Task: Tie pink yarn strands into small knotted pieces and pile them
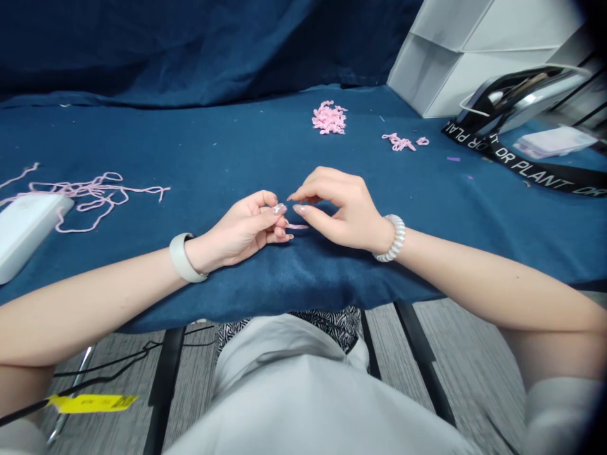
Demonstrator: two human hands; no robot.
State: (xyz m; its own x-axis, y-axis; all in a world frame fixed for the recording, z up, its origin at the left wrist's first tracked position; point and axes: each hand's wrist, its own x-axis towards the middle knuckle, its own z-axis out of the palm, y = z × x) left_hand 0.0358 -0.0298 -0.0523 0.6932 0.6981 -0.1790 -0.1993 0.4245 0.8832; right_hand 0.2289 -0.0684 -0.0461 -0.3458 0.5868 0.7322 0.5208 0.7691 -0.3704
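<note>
My left hand (241, 230) is curled, and a short piece of pink yarn (298, 226) sticks out from between its fingertips. Just to the right, my right hand (341, 212) hovers with its thumb and forefinger apart, holding nothing and almost touching that piece. A heap of short pink yarn bits (329, 118) lies farther ahead on the dark blue cloth (213, 142). A smaller cluster of pink bits (399, 142) sits to its right. A long tangled pink yarn strand (95, 193) lies at the left.
A white rounded case (26, 234) rests at the cloth's left edge. At the back right stand a white paper bag (441, 63) and a black and silver pouch (516, 101). A black lettered strap (535, 165) and a clear packet (552, 142) lie nearby.
</note>
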